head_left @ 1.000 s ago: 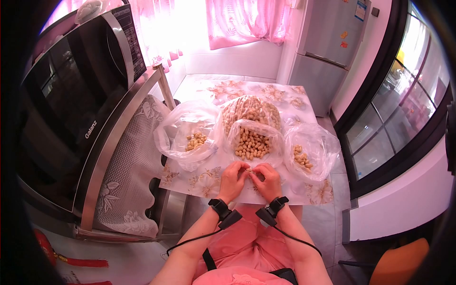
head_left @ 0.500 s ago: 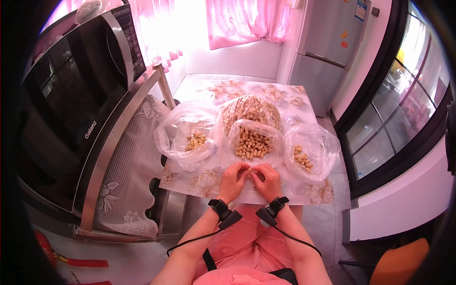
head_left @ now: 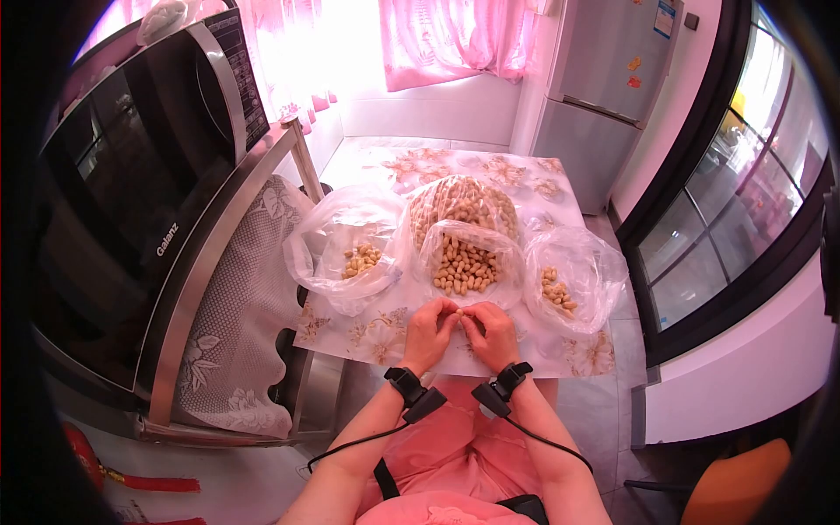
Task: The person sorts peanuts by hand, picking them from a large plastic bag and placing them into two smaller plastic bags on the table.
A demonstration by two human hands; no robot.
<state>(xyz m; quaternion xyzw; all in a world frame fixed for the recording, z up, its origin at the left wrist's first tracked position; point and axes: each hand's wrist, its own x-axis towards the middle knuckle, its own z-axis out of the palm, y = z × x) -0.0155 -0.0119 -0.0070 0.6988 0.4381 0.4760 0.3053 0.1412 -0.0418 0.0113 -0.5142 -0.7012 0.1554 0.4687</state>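
My left hand [head_left: 428, 333] and my right hand [head_left: 492, 334] meet over the near part of the table, fingertips pinched together around one peanut [head_left: 459, 312]. Just beyond them a large clear plastic bag [head_left: 420, 241] lies open toward me, full of unshelled peanuts [head_left: 464, 265]. To the left, an open plastic bag [head_left: 319, 267] contains a small heap of peanuts [head_left: 360, 260]. Another open bag [head_left: 599, 278], on the right, has a few peanuts [head_left: 557, 291] inside. The fingers partly hide the peanut between them.
The bags stand on a flower-patterned table [head_left: 376, 337]. At left, a microwave [head_left: 149, 175] sits on a metal rack with a lace cloth [head_left: 241, 324]. A fridge [head_left: 604, 87] is at the back right, and an orange chair [head_left: 739, 486] at the lower right.
The fingertips have shifted very slightly around the peanut, which shows a little more clearly between them. The bags and their heaps look the same.
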